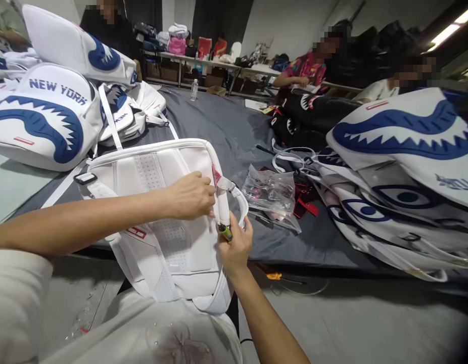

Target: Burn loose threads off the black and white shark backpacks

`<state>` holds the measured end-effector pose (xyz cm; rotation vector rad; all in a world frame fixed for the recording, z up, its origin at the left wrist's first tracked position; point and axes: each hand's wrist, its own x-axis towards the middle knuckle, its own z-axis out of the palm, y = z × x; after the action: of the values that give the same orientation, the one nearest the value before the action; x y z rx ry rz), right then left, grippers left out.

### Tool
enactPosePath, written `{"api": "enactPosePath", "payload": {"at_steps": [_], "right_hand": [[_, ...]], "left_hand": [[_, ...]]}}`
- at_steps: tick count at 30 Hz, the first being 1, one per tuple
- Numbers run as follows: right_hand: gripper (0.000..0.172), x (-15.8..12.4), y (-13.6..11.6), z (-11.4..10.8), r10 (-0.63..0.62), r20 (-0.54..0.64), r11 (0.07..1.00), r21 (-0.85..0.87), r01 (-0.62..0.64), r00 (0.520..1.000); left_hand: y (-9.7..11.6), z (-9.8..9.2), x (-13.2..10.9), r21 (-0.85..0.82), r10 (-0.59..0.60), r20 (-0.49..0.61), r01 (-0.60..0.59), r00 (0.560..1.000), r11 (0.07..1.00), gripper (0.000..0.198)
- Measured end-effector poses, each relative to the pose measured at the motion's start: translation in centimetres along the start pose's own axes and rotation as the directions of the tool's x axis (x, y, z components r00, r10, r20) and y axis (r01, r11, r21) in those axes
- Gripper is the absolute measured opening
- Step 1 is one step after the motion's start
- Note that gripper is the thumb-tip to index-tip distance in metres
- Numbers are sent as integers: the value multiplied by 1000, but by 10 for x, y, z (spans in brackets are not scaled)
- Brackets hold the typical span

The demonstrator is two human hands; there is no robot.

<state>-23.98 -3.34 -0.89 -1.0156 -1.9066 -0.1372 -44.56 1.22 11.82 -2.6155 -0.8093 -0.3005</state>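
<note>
A white backpack (201,247) leans at the table's near edge against my lap, its padded back panel and straps facing me. My left hand (192,196) is curled closed over the panel near the bag's right side edge; what its fingertips pinch is hidden. At that same edge, my right hand (236,242) grips a small green lighter (225,232) with a dark top, close to the white piping. Just above my hands, a bit of red lining (216,174) shows at the side opening. A looped white strap (239,202) hangs beside my right fingers.
White backpacks with blue shark-mouth prints are piled at left (40,116) and right (401,136). A clear plastic bag (270,192) lies right of my hands, beside red tags (306,202). A bottle (194,90) and black bags (310,111) stand farther back. Other people are across the table.
</note>
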Motion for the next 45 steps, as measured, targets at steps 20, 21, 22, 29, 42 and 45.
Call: {"api": "enactPosePath", "payload": {"at_steps": [20,21,22,29,42,45], "right_hand": [[66,1,12,5,8,66,999,-38,-5,998],[65,-1,12,3,10,67,999,-40,-7,998],[64,-4,13,0,11,67,999,-41,-8,998],[56,-5,14,-8,48,106,996,-77,-40,993],[38,-2,34,-4,73,150,993,-108,-58,986],[45,15,30,-18,238,174,967,-132,-217,955]], "left_hand": [[-57,9,4,-17,-151,53,152,987,988,46],[-68,5,1,-6,-180,38,180,983,984,49],[-78,0,-3,-1,-203,27,203,979,979,53],[-44,1,-15,45,-220,-164,231,961,972,61],[-28,31,-9,66,-180,-9,180,984,982,35],[0,46,-12,-8,-219,-82,219,972,976,25]]}}
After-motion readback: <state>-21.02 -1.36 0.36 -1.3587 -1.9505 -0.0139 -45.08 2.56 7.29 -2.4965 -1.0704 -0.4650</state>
